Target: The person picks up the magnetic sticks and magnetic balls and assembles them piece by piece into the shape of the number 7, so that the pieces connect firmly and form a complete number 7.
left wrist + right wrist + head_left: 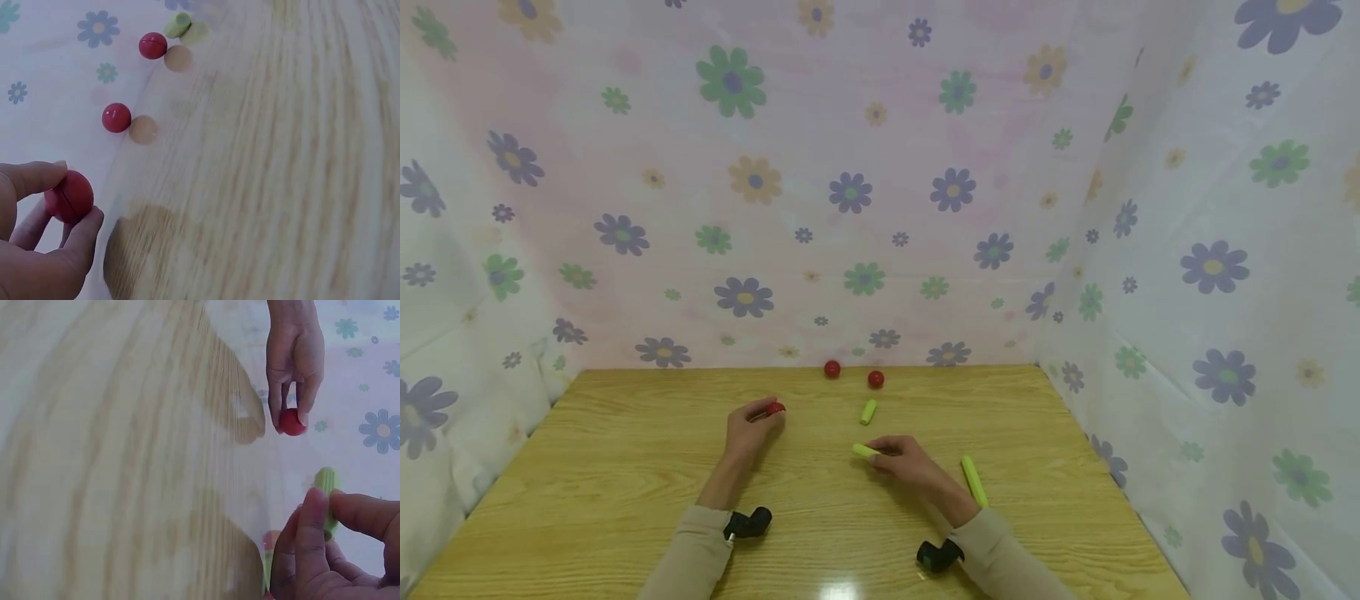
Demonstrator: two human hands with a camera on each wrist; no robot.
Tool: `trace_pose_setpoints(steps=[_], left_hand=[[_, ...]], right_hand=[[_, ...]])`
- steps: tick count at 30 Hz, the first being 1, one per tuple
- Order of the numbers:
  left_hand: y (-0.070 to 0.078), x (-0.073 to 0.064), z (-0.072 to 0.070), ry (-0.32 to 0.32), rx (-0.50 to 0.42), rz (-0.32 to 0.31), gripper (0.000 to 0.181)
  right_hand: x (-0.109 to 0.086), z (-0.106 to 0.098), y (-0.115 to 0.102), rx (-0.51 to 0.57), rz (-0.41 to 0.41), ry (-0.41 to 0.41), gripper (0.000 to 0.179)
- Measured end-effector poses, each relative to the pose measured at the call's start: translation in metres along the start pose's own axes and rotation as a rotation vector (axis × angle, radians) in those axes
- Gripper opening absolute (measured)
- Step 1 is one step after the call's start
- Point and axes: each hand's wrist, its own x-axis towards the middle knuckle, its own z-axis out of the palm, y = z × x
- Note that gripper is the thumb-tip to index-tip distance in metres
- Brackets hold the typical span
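My left hand point(748, 429) pinches a small red ball point(72, 195) between thumb and fingers, slightly above the wooden table by the left wrist view. A thin seam line runs around the ball. To its right, my right hand point(908, 461) holds a short light green ridged stick point(326, 481) between thumb and fingertips. One end of that stick points left, toward the left hand. Beyond the right hand lies another short green stick point(868, 412). A longer green stick point(974, 481) lies beside the right wrist, partly hidden by the forearm.
Two more red balls, a left one point(832, 369) and a right one point(876, 379), sit near the far edge of the wooden table point(625, 467). A flower-printed cloth point(880, 167) hangs behind and along both sides. Both wrists carry a black camera mount point(748, 523).
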Motion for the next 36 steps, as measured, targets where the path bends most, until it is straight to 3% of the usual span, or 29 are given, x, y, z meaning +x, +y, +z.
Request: trace_pose_setpoints(steps=[5, 10, 27, 36], left_hand=[[0.002, -0.001, 0.001, -0.002, -0.034, -0.026, 0.046], [0.004, -0.003, 0.005, -0.039, -0.055, -0.057, 0.050], [0.000, -0.008, 0.007, -0.104, -0.161, -0.101, 0.053], [-0.011, -0.008, 0.009, -0.116, -0.088, -0.065, 0.051]], right_hand=[[0.003, 0.009, 0.003, 0.088, 0.041, 0.049, 0.034], [0.008, 0.019, 0.006, 0.129, 0.021, 0.106, 0.034], [0.025, 0.037, 0.003, 0.206, -0.017, 0.132, 0.033], [0.036, 0.045, 0.004, 0.221, -0.034, 0.150, 0.031]])
